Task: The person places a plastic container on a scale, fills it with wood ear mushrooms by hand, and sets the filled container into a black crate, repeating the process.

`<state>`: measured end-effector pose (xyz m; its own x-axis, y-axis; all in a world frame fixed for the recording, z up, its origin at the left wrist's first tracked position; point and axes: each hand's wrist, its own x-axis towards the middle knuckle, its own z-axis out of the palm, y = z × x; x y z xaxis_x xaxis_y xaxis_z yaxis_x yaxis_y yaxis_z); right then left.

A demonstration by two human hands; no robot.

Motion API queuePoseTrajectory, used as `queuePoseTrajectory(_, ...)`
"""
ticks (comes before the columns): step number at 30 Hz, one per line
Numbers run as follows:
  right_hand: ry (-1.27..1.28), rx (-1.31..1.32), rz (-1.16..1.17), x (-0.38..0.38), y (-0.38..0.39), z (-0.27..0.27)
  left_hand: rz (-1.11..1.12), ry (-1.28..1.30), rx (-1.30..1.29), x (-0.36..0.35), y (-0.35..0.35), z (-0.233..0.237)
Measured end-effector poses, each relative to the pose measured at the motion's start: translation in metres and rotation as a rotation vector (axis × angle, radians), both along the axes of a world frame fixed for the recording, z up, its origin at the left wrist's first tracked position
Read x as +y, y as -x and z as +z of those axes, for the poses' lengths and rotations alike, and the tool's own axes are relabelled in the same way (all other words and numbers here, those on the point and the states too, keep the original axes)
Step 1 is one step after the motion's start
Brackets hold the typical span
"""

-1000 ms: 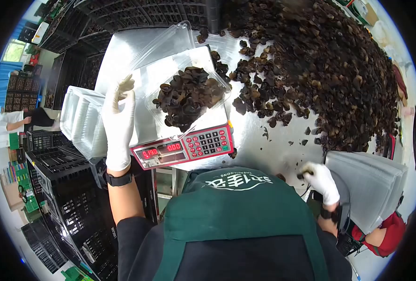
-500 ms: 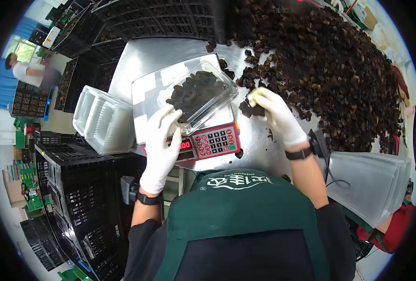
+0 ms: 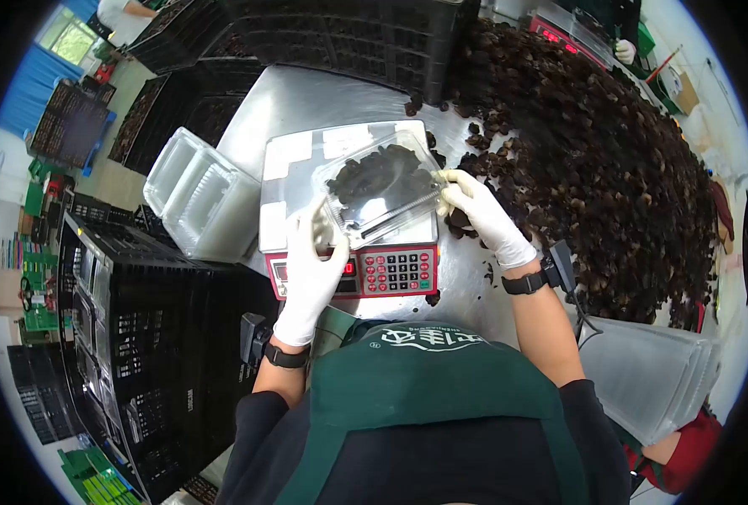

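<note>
A clear plastic container (image 3: pixel 365 236) with dark wood ear mushrooms (image 3: pixel 382 181) in it is over the pale platform of a scale (image 3: pixel 285 198), slightly tilted. My left hand (image 3: pixel 313 273), in a white glove, grips its lower left corner, thumb and fingers around the edge. At the right edge, the fingers of my gloved right hand (image 3: pixel 479 217) are pinched on the container's rim. Below the container are the scale's red keypad panel (image 3: pixel 399 271) and a red display, partly covered by my left hand.
A large heap of wood ear mushrooms (image 3: pixel 593 168) spreads over the metal table (image 3: pixel 306 93) to the right. Stacked clear containers (image 3: pixel 201 198) stand left of the scale, more (image 3: pixel 643 370) at lower right. Black crates (image 3: pixel 340 50) line the back. Another person's gloved hand (image 3: pixel 625 51) is at top right.
My right hand has let go of the mushroom pieces it held beside the container and now grips the container's right edge. My left hand stays at the lower left corner. The view has shifted.
</note>
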<state>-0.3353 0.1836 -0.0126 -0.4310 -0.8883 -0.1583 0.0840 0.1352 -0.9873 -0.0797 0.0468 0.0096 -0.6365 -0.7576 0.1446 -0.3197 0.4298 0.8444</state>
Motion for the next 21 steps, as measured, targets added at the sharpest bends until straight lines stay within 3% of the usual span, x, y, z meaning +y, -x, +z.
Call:
queuePoseTrajectory(1, 0.001, -0.004, 0.001, -0.002, 0.0, -0.003, 0.059, -0.153, -0.001, 0.002, 0.0, 0.002)
queuePoseTrajectory(2, 0.003, -0.008, 0.007, -0.005, 0.0, -0.006, -0.065, -0.144, 0.019, -0.007, -0.005, -0.006)
queuePoseTrajectory(5, 0.021, -0.008, 0.003, -0.008, -0.009, -0.003, -0.094, -0.702, 0.27, -0.012, -0.005, -0.001)
queuePoseTrajectory(10, 0.109, -0.179, -0.102, 0.012, -0.045, 0.006, -0.062, -0.807, 0.447, 0.001, -0.034, 0.001)
queuePoseTrajectory(15, 0.083, -0.083, -0.03, 0.013, -0.086, 0.066, -0.044, -0.778, 0.604, 0.029, -0.083, 0.065)
queuePoseTrajectory(19, 0.249, -0.012, 0.342, -0.008, -0.092, 0.097, 0.308, -0.561, 0.691, 0.028, -0.152, 0.137)
queuePoseTrajectory(21, 0.223, 0.035, 0.363, -0.018, -0.1, 0.102, 0.437, -0.304, 0.764, 0.03, -0.206, 0.161)
